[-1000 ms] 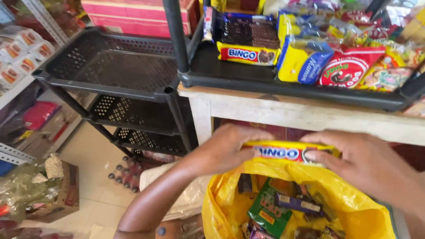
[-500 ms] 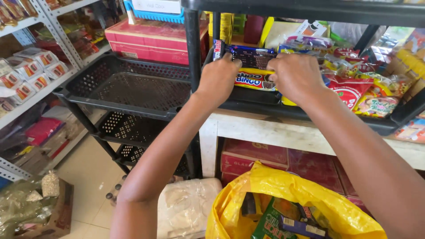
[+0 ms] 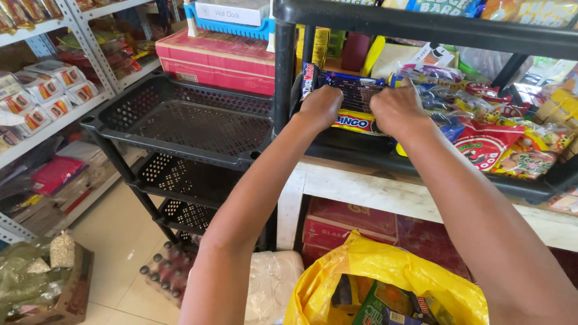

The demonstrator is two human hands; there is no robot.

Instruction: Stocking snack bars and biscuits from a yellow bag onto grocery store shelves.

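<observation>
Clearly, step in hand: setting a blue-and-yellow biscuit packet [image 3: 355, 108] onto the black plastic shelf [image 3: 337, 144], among the other snack packs.
Left hand [image 3: 322, 105]: fingers curled shut on the packet's left end.
Right hand [image 3: 397, 108]: fingers curled on its right end, just beside the red snack bags [image 3: 487, 144].
Packet's place: on the shelf's middle tier, at its front edge, flat between both hands.
Next move, by my judgement: calls for seating it square, then letting go without knocking its neighbours.
Below: a yellow bag [image 3: 385, 271] holds more packets.
</observation>
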